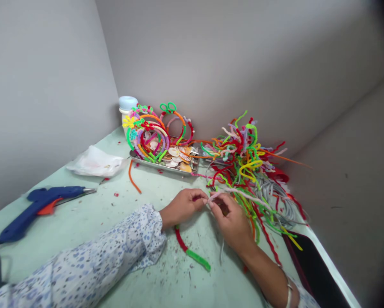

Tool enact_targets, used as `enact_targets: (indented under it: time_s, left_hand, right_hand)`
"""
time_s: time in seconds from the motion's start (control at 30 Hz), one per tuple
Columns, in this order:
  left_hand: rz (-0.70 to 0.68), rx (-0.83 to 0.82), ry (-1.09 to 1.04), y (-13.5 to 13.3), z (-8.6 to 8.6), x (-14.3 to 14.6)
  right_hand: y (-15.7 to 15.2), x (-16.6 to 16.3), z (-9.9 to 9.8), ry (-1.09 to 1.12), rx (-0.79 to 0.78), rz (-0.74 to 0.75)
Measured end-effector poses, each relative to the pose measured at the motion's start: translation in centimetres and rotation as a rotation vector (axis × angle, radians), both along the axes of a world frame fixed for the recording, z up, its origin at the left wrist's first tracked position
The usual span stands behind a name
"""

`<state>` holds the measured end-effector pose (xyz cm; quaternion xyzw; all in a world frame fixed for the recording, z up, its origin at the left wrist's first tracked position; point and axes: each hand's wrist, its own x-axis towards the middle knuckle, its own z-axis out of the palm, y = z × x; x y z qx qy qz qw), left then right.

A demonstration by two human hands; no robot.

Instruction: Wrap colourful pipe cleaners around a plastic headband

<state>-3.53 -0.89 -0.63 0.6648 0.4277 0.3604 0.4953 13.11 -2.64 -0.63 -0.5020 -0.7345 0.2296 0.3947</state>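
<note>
My left hand (187, 207) is closed in a pinch on a band wrapped in red and green pipe cleaner (181, 241). The band's green end hangs below the palm, and its upper part is hidden by my fingers. Fingertip to fingertip with it, my right hand (233, 224) pinches a pale pink pipe cleaner (251, 197), whose long tail runs off to the right above the knuckles. Beneath the right hand shows a thin grey strip (222, 251); whether it joins the band I cannot tell.
Finished pipe-cleaner headbands (147, 132) stand on a metal tray (161, 166) of flat cutouts. Loose pipe cleaners (243, 158) heap at right beside grey wire loops (283, 205). A blue glue gun (44, 209), plastic bag (97, 162), lidded bottle (128, 103) and dark flat object (314, 269) lie around.
</note>
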Motion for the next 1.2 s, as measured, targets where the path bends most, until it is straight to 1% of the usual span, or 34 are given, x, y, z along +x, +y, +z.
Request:
enact_targets:
  time_s: [0.13, 0.43, 0.6, 0.83, 1.2]
  left_hand:
    - [-0.007, -0.004, -0.005, 0.02, -0.07, 0.02]
    - [-0.012, -0.028, 0.013, 0.05, 0.06, 0.02]
    - [-0.012, -0.003, 0.042, -0.01, -0.01, 0.03]
    - [-0.020, 0.026, 0.074, -0.07, -0.25, 0.07]
    - [-0.013, 0.034, 0.063, 0.04, -0.43, 0.09]
  right_hand:
    - [0.08, -0.07, -0.02, 0.061, -0.075, 0.006]
    - [-0.02, 0.01, -0.10, 0.106, -0.142, -0.003]
    - [0.08, -0.03, -0.20, 0.123, -0.107, 0.009]
    - [0.12, 0.08, -0.17, 0.034, -0.037, -0.031]
    - [-0.07, -0.04, -0.16, -0.015, 0.074, 0.004]
